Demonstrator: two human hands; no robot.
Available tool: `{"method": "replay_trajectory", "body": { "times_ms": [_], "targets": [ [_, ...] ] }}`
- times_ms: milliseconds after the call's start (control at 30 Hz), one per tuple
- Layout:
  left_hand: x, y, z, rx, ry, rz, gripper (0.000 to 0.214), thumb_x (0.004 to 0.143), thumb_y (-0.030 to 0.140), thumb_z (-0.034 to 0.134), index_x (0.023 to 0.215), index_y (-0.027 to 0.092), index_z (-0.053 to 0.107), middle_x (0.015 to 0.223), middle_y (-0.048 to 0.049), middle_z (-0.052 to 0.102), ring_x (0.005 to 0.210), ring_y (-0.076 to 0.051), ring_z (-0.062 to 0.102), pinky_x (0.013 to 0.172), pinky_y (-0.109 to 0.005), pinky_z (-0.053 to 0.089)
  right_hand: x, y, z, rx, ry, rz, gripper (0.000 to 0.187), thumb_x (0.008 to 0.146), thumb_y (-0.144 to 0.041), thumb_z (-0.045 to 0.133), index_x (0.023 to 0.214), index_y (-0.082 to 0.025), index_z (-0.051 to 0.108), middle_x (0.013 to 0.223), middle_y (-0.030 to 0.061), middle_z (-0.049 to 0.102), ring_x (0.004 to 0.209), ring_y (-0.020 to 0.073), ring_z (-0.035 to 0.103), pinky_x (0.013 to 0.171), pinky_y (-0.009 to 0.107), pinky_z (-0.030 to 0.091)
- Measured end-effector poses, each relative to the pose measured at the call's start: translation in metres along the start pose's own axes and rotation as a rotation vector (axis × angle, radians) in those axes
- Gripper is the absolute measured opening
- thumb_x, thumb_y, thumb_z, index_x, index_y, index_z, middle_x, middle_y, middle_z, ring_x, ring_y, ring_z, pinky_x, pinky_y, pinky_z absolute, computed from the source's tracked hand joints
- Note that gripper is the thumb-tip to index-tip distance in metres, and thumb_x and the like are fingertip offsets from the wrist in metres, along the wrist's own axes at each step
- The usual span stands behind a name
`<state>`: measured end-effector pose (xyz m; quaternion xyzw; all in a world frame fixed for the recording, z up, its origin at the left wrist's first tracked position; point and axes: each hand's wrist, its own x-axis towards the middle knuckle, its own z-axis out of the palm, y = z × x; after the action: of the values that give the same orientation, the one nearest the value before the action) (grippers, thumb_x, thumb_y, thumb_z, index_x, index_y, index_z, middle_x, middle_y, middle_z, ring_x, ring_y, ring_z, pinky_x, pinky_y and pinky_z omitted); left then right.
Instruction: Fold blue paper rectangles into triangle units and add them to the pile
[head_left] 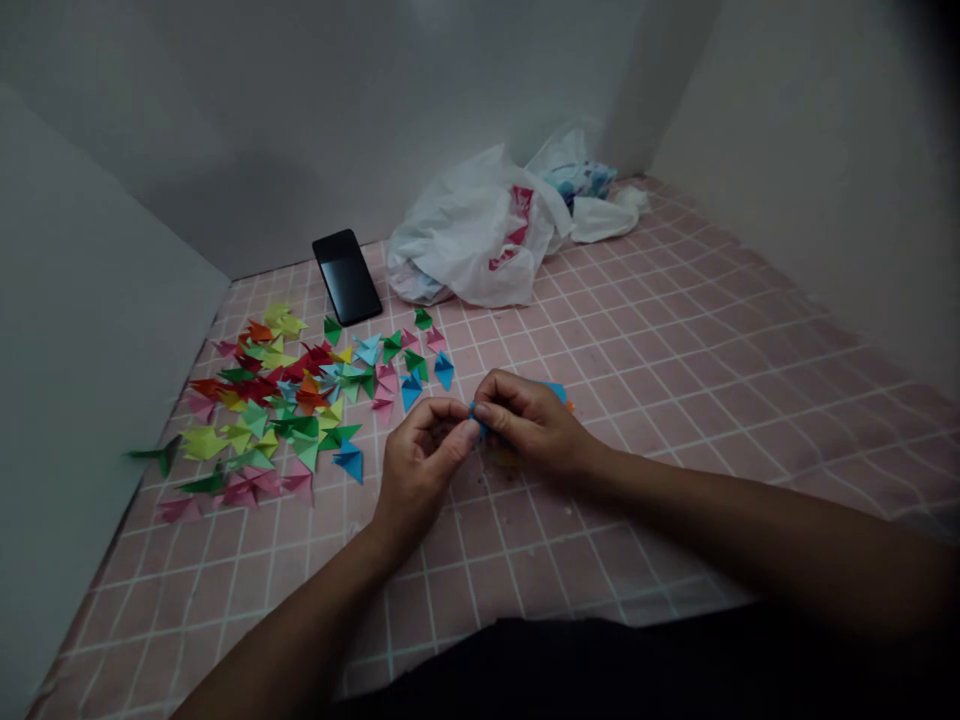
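Between my fingertips is a small piece of blue folded paper [481,428], mostly covered by the fingers. My left hand [427,455] pinches it from the left, thumb and index finger pressed together. From the right, my right hand [536,425] grips the same paper with thumb and index finger. Behind the right hand, some blue paper [556,391] and a bit of orange show, largely hidden. Left of my hands lies a spread of folded paper cranes [259,415] in red, green, yellow, pink and blue. A blue crane [444,370] lies closest, just beyond my left hand.
A black phone [347,278] lies behind the cranes. At the back sits a crumpled white plastic bag [480,230] with red print, beside another bag with blue items [585,182]. A pink checked cloth [712,340] covers the surface; pale walls [300,120] enclose it.
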<state>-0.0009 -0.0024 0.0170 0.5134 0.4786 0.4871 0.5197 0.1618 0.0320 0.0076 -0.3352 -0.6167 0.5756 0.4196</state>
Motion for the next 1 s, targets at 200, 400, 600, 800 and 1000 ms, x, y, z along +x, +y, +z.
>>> {"method": "replay_trajectory", "body": {
  "times_ms": [200, 400, 600, 800, 1000],
  "targets": [
    [0.0, -0.0074, 0.0003, 0.064, 0.037, 0.01, 0.014, 0.081, 0.027, 0.071, 0.088, 0.018, 0.064, 0.083, -0.0012, 0.064, 0.074, -0.013, 0.062, 0.069, -0.025, 0.052, -0.0001, 0.0021, 0.0007, -0.048, 0.025, -0.05, 0.018, 0.091, -0.03, 0.057, 0.078, -0.02, 0.05, 0.069, -0.0033, 0.05, 0.061, 0.0105, 0.046, 0.058, 0.024, 0.04],
    [0.0006, -0.0067, 0.0001, 0.129, 0.09, 0.082, 0.007, 0.082, 0.022, 0.07, 0.087, 0.018, 0.066, 0.083, -0.0009, 0.067, 0.075, -0.012, 0.062, 0.07, -0.024, 0.05, -0.0006, 0.0026, 0.0004, 0.038, -0.014, -0.022, 0.008, 0.088, -0.026, 0.058, 0.087, -0.019, 0.054, 0.075, -0.002, 0.054, 0.065, 0.0108, 0.052, 0.06, 0.025, 0.043],
    [0.0028, -0.0018, 0.0008, 0.078, 0.073, 0.064, 0.011, 0.081, 0.025, 0.072, 0.089, 0.018, 0.068, 0.079, -0.0009, 0.069, 0.071, -0.013, 0.065, 0.067, -0.025, 0.052, -0.0017, 0.0046, -0.0001, 0.073, -0.024, -0.019, 0.007, 0.09, -0.025, 0.057, 0.088, -0.019, 0.055, 0.075, -0.002, 0.056, 0.066, 0.0109, 0.054, 0.062, 0.026, 0.044],
    [0.0033, -0.0019, -0.0029, 0.305, 0.098, 0.141, 0.007, 0.085, 0.025, 0.071, 0.082, 0.019, 0.069, 0.077, -0.0005, 0.067, 0.071, -0.013, 0.061, 0.068, -0.026, 0.049, -0.0014, 0.0049, 0.0005, 0.084, 0.011, -0.033, 0.009, 0.09, -0.027, 0.06, 0.09, -0.019, 0.056, 0.077, -0.0019, 0.056, 0.068, 0.0111, 0.054, 0.063, 0.025, 0.045],
    [0.0022, -0.0038, -0.0033, 0.413, 0.085, 0.241, 0.003, 0.086, 0.023, 0.07, 0.084, 0.021, 0.07, 0.08, -0.001, 0.069, 0.074, -0.015, 0.063, 0.07, -0.027, 0.049, -0.0005, 0.0055, -0.0011, 0.072, 0.034, -0.038, 0.008, 0.089, -0.026, 0.061, 0.088, -0.019, 0.058, 0.077, -0.0018, 0.057, 0.068, 0.0109, 0.055, 0.065, 0.026, 0.046]
  ]
}}
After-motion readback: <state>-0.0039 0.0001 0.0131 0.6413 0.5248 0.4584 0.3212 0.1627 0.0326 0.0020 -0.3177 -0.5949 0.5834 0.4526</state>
